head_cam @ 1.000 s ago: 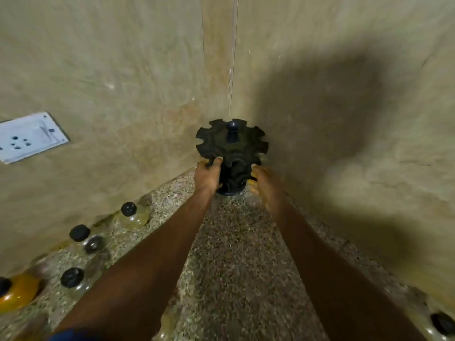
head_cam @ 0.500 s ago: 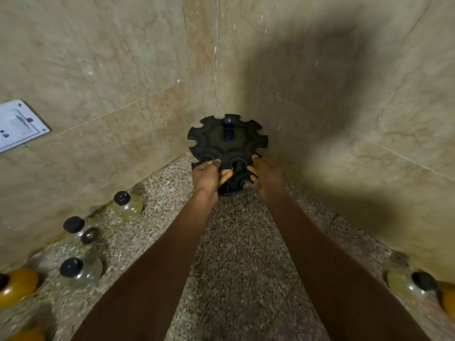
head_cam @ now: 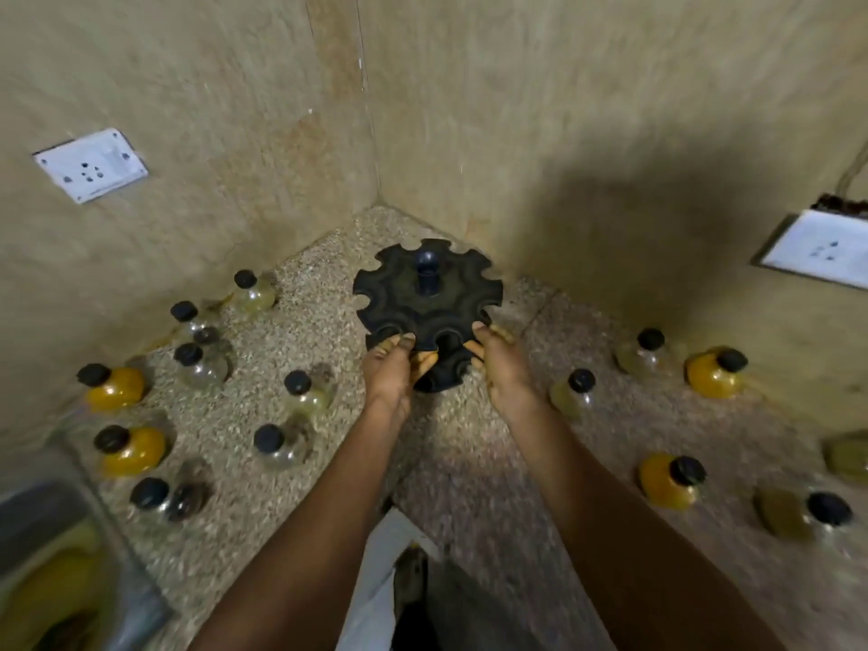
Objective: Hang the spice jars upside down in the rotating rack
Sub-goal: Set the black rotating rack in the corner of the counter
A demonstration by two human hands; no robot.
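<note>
A black rotating rack [head_cam: 425, 293] with notched slots around its rim and a centre knob stands on the speckled counter near the wall corner. No jar hangs in it. My left hand [head_cam: 392, 375] grips its near left edge, fingers on the rim. My right hand [head_cam: 500, 364] grips the near right edge. Several round glass spice jars with black caps stand on the counter on both sides, some yellow such as a jar [head_cam: 115, 387] at the left and a jar [head_cam: 714, 373] at the right, others clear such as a jar [head_cam: 305, 392] close to my left forearm.
Tiled walls meet in a corner [head_cam: 375, 199] behind the rack. A white socket plate [head_cam: 91, 164] is on the left wall, another socket plate [head_cam: 817, 249] on the right wall. A steel sink [head_cam: 42, 533] sits at the lower left. The counter edge [head_cam: 404, 514] lies under my forearms.
The view has pulled back and down, bringing many more jars, the sink and the right socket into sight. The rack now stands farther from the corner, with both hands still on its near rim.
</note>
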